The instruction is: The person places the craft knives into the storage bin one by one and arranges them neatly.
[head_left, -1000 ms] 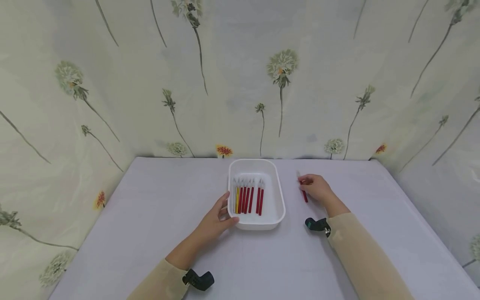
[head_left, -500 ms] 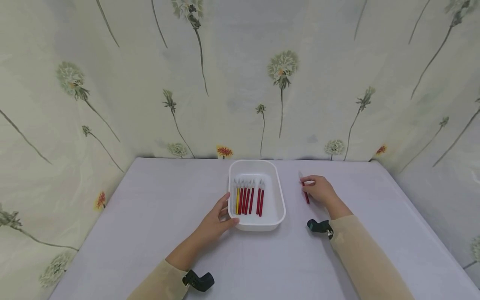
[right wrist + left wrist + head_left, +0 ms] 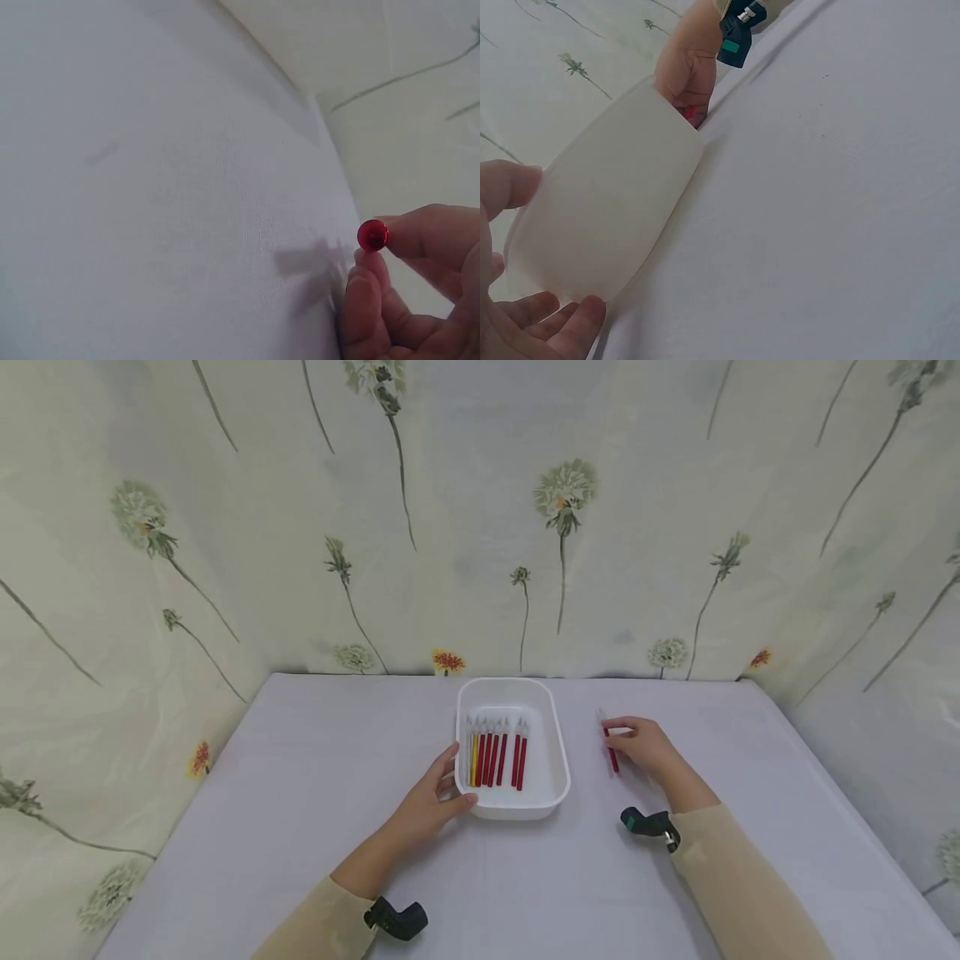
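My left hand (image 3: 426, 806) grips the near left corner of a white plastic tray (image 3: 551, 793). In the left wrist view, its fingers lie along the outer wall of the tray (image 3: 615, 195) and over its rim. To the right of the tray, my right hand (image 3: 641, 745) pinches a slim red metallic stick (image 3: 613, 761) with a pale pointed tip facing away from me. The stick's round, hollow-looking red end (image 3: 373, 235) shows between thumb and fingers in the right wrist view, with a shadow on the cloth beside it.
Inside the tray lie several similar red sticks (image 3: 491, 760), side by side, with a yellow stick (image 3: 474, 762) and a silvery one (image 3: 470, 760) at the left. A pale cloth covers the table (image 3: 525, 885). A flower-printed backdrop (image 3: 465, 527) rises behind and at both sides.
My right hand has shifted slightly right and towards me, carrying the red stick with it. The left hand and the tray have stayed in place.
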Demonstrator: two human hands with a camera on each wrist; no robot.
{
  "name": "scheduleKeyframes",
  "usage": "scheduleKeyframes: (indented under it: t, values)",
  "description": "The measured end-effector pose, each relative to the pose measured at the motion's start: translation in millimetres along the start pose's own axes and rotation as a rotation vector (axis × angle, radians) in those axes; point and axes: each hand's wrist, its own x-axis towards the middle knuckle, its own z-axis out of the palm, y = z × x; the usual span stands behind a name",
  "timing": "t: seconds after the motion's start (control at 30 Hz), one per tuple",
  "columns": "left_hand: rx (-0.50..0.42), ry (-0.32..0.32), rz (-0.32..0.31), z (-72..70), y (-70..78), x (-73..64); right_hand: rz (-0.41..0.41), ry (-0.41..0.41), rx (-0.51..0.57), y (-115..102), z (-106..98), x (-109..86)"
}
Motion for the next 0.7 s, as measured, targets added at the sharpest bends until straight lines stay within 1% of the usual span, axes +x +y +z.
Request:
scheduleKeyframes:
  t: [0.07,0.27,0.33,0.47,0.7]
  values:
    - [-0.004,0.001,0.003,0.1,-2.2,0.9,0.006,-0.009,0.021,-1.2,-0.1,-4.2]
    - [0.010,0.022,0.008,2.8,-24.4,11.8,0.006,-0.035,0.090,-4.9,-0.3,-15.3]
    - [0.017,0.029,0.010,3.1,-27.7,13.2,0.006,-0.045,0.104,-5.5,-0.1,-18.3]
    - [0.016,0.032,0.012,3.1,-27.6,13.1,-0.007,-0.080,0.194,-6.2,0.9,-23.8]
    - [0.028,0.032,0.008,2.7,-26.0,13.2,0.027,-0.090,0.344,-13.2,2.1,-35.2]
